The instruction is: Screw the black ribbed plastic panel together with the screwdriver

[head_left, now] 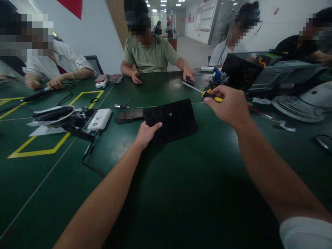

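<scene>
My left hand (148, 134) grips the left edge of a flat black rectangular panel (174, 121), thumb on top, the other fingers hidden beneath. The panel is tilted over the green table, with a small light round spot near its upper middle. To the right, my right hand (228, 103) is closed around the black and yellow handle of a screwdriver (211, 96). Its metal shaft points up and left, apart from the panel. Just behind the panel lie a dark flat piece (129, 116) and several small metal parts (127, 104).
A white box (100, 119) with a cable and a cluttered pile (55, 116) lie left. At right are a white fan (298, 103), a red rod (264, 113) and black equipment (241, 71). Opposite, a person's hand (188, 74) rests on a small dark object. Other people sit around the table.
</scene>
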### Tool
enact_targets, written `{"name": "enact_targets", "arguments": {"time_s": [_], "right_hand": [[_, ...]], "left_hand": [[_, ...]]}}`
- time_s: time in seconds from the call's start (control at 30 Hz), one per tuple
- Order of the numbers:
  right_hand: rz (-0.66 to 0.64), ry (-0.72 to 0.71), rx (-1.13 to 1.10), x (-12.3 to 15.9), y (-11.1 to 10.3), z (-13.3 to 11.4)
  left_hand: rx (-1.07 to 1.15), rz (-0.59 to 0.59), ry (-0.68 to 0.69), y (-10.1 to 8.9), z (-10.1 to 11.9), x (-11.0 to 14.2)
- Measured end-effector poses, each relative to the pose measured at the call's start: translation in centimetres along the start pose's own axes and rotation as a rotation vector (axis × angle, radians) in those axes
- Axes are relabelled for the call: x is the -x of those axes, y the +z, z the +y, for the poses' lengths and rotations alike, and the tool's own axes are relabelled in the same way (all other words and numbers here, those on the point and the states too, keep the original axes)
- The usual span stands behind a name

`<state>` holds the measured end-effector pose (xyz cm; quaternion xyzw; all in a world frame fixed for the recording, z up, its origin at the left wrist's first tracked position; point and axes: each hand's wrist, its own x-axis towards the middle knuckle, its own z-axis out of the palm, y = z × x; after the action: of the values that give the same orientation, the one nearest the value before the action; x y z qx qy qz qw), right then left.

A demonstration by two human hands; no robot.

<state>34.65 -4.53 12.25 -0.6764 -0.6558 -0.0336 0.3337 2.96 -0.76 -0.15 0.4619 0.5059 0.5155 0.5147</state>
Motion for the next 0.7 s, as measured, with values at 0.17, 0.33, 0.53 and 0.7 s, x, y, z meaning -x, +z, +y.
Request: {"name": "enact_targets", "arguments": {"time_s": [0.17,0.33,0.53,0.7], "right_hand": [[0.009,0.308,0.116,-2.2,4.0,6.4],[-0.163,0.479,0.294,-1.6,6.2,12.1],[-0.158,0.575,0.362,0.0,5.8,15.8],[-0.046,0.448,0.394,1.3,5.7,15.3]], "left_hand": [[0.045,-0.014,0.005,0.1,-0.2,-0.1],[0.040,-0.015,0.021,0.1,-0.4,-0.3],[0.026,-0.021,0.034,0.0,-0.2,-0.3],[-0.039,-0.032,0.047,0.1,0.0,-0.1]]}}
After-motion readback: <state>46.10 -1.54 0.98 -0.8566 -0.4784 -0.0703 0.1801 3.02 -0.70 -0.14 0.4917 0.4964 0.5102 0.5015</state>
